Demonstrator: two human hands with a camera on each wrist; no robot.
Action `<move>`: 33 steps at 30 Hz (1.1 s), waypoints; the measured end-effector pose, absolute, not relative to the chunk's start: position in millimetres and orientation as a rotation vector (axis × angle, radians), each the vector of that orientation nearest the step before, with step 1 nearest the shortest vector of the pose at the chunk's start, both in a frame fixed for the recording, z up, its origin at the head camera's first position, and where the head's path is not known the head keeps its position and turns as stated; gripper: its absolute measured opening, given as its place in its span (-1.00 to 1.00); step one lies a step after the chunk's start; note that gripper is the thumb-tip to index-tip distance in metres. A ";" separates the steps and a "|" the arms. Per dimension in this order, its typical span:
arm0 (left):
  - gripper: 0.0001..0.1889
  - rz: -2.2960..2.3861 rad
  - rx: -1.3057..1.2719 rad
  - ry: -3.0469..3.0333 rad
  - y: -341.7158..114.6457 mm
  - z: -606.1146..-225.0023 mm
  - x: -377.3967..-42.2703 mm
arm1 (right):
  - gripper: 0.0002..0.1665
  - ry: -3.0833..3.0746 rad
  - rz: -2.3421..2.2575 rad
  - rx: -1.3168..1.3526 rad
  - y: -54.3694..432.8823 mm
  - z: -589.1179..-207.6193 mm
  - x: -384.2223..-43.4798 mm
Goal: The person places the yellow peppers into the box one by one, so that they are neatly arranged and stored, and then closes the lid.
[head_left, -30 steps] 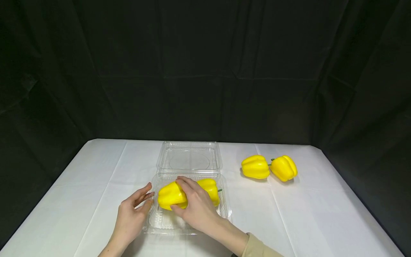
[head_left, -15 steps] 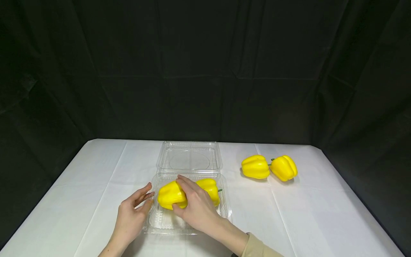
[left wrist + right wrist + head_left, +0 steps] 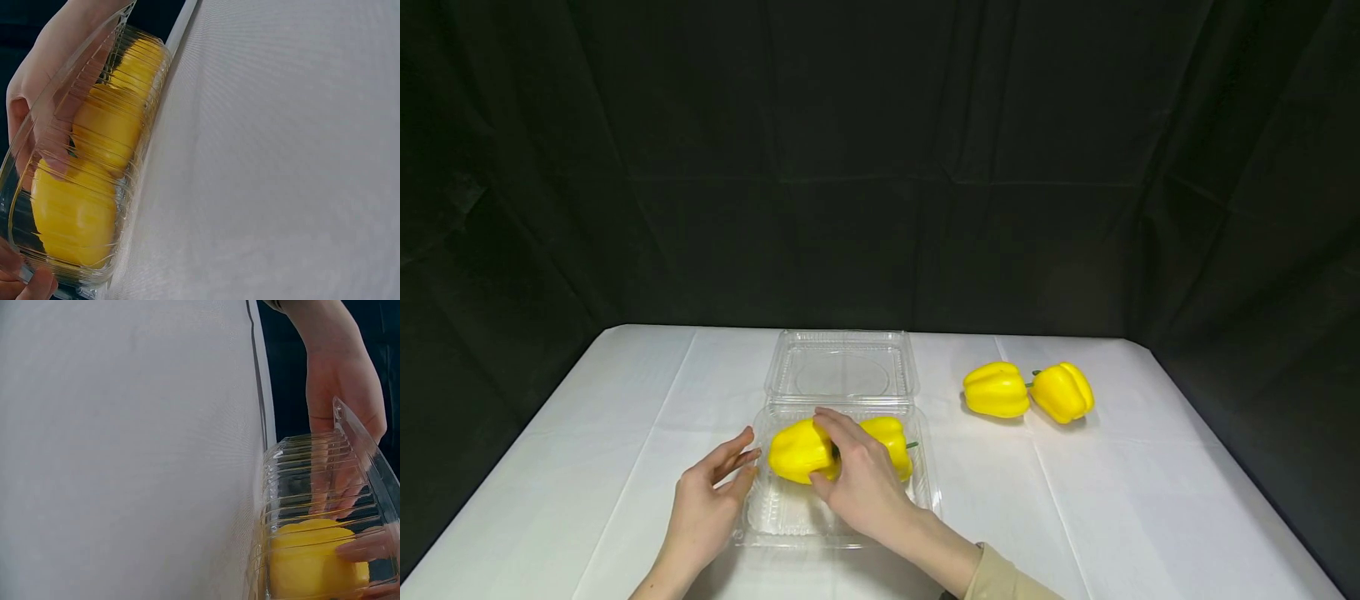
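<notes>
In the head view a clear plastic clamshell container lies open, its lid folded back behind it. My right hand reaches into the base and grips a yellow bell pepper around its stem end, with thumb and fingers on either side. Another yellow bell pepper lies to its right in the base, partly hidden by that hand, stem pointing right. My left hand holds the container's left rim; the left wrist view shows its thumb at the rim, below the gripped pepper.
On the right of the white tablecloth, two more yellow bell peppers lie side by side: a left one and a right one, stems close together. A black curtain hangs behind and around the table.
The gripped pepper has tilted slightly and its lower edge has shifted up a little, showing some of its green stem. My right thumb has slid slightly right. My left hand has stayed put.
</notes>
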State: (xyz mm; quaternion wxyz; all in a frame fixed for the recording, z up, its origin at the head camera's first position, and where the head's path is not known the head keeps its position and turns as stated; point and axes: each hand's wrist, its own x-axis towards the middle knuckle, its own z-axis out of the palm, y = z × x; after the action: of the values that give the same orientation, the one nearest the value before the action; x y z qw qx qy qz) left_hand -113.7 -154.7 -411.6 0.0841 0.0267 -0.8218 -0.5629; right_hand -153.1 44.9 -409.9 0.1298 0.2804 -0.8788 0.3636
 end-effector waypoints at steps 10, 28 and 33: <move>-0.52 -1.681 0.074 -2.453 -155.0 -412.6 -114.4 | -0.23 -2.575 1.197 0.752 45.7 -407.8 -153.2; -0.52 -1.674 0.077 -2.457 -154.7 -414.1 -114.8 | -0.33 -2.436 1.529 0.759 61.6 -397.6 -156.2; -0.53 -1.667 0.072 -2.459 -155.0 -414.1 -115.2 | -0.37 -2.459 1.712 0.763 72.2 -393.0 -161.6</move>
State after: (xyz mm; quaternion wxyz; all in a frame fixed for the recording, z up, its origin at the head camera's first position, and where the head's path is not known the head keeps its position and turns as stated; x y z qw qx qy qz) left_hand -115.2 -155.0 -414.1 0.0849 0.0241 -0.8245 -0.5590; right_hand -161.6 72.2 -393.0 0.0250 0.2467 -0.7950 0.5536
